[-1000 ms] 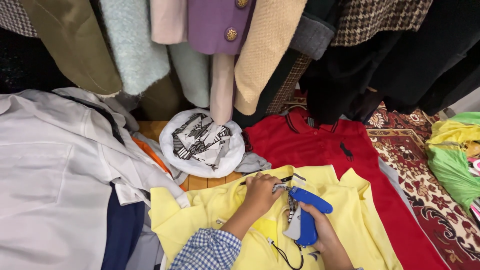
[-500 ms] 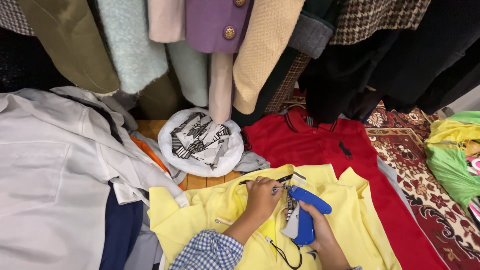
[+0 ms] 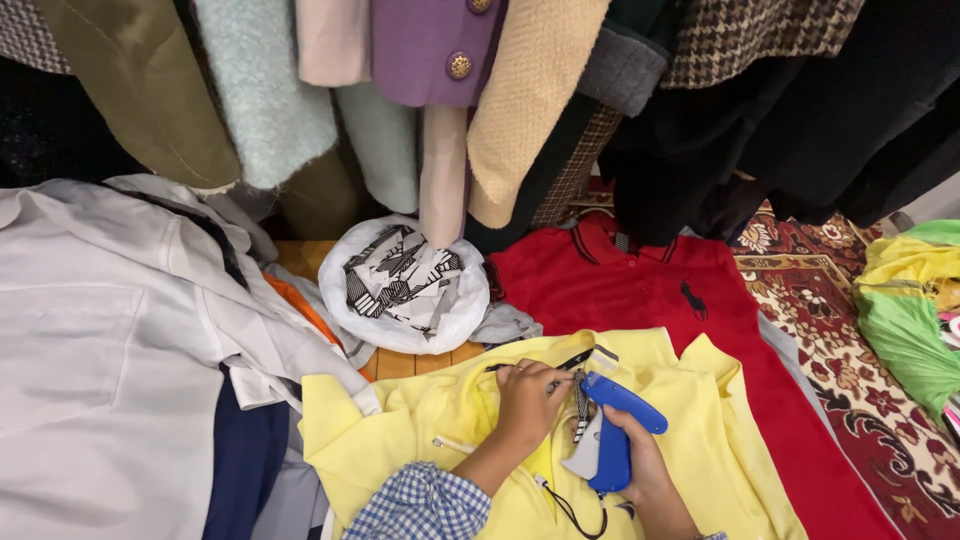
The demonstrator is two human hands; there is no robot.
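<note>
A yellow polo shirt (image 3: pixel 420 430) lies spread in front of me, on top of a red polo shirt (image 3: pixel 620 285). My left hand (image 3: pixel 528 400) pinches the yellow shirt's collar area and a small tag there. My right hand (image 3: pixel 640 465) grips a blue and grey tagging gun (image 3: pixel 610 435), whose tip points at the spot that the left fingers hold. A thin black cord (image 3: pixel 570 510) hangs below the gun.
A white plastic bag with black-and-white fabric (image 3: pixel 405 280) sits behind the shirts. White shirts (image 3: pixel 110 340) are piled at the left, green and yellow clothes (image 3: pixel 910 300) at the right on a patterned red carpet (image 3: pixel 830 330). Coats and jackets (image 3: pixel 440 60) hang above.
Both hands stay at the yellow shirt's collar. The tagging gun has shifted only slightly against the left fingers.
</note>
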